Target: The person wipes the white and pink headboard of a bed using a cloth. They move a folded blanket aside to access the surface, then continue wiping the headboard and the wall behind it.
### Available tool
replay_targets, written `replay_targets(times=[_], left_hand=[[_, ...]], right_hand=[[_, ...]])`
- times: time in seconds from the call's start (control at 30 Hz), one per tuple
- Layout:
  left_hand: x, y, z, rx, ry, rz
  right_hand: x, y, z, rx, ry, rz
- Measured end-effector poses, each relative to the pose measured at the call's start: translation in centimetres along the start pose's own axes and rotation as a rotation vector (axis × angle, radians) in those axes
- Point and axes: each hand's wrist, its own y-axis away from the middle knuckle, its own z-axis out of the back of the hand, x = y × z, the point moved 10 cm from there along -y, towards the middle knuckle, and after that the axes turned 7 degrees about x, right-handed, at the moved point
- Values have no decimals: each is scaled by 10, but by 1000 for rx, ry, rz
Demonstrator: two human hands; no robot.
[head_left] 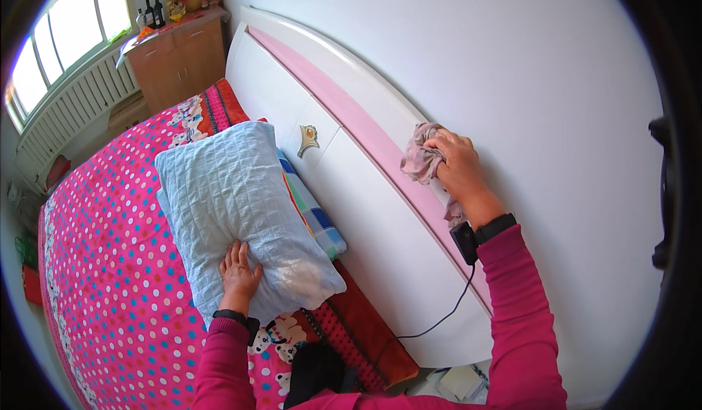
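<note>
Head view: a pink polka-dot bedspread [110,220] stretches beside a white, pink-banded headboard [380,227]. A pale-blue quilted pillow [219,183] lies on the bed. A crumpled pinkish-grey cloth [420,156] touches the headboard's upper edge — bunched in the right hand [459,163]. The left hand [240,272] — fingers loosely spread, holding nothing — rests on the pillow.

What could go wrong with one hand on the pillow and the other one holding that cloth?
The left hand rests on a soft, pale blue pillow; if that slid, the person might wobble.
The cloth is bunched in the right hand with a loose end hanging below, so it might slip out.
The black cable from the dark box at the right wrist might snag on the headboard.
</note>
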Motion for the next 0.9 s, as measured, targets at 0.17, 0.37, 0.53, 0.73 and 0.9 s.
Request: replay_targets(times=[0.17, 0.37, 0.53, 0.73, 0.9], left_hand=[[-1, 1, 0, -44, -13, -10], [-1, 3, 1, -52, 5, -28], [-4, 6, 3, -84, 28, -66], [-2, 5, 1, -32, 42, -67], [-4, 5, 5, -53, 32, -60]], right_hand=[[1, -45, -25, -2, 33, -28], [9, -95, -48, 2, 50, -45], [16, -146, -75, 55, 66, -77], [33, -219, -107, 79, 164, -48], [50, -267, -134, 93, 301, -54]])
